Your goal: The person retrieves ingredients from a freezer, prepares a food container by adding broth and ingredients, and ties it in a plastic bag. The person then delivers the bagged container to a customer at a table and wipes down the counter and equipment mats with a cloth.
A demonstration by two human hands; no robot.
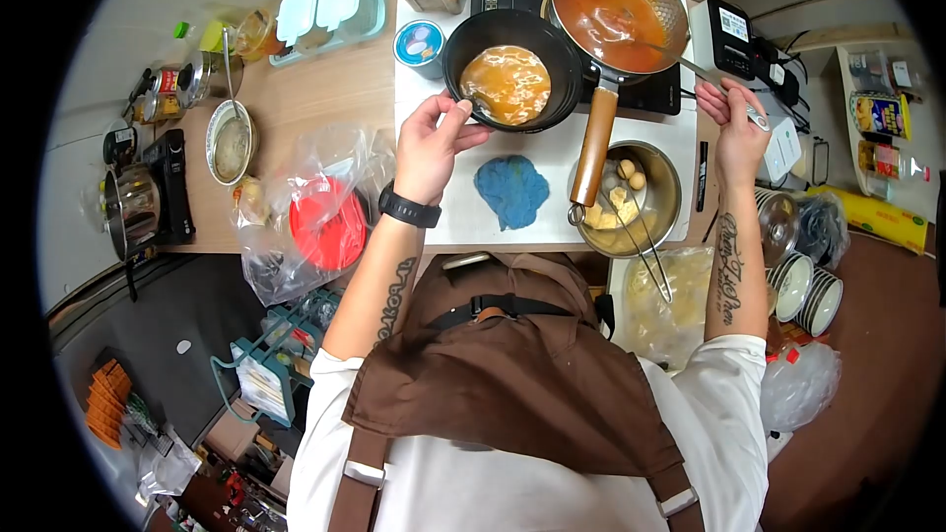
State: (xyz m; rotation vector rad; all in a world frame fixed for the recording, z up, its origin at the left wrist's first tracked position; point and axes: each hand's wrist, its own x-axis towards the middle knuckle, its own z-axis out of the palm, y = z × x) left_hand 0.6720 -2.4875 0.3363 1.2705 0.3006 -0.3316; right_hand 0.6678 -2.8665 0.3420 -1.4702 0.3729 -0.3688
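Round black pot point(512, 28) is gripped at its edge by left fingers point(455, 116) | silver metal utensil point(693, 66), dipped in orange-red liquid point(601, 10), is gripped by right fingers point(711, 101).

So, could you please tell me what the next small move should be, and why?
I would probably lift some red sauce with the long utensil toward the black pot: the utensil's end sits in the sauce, the right hand grips its handle, and the left hand holds the pot close beside the pan.
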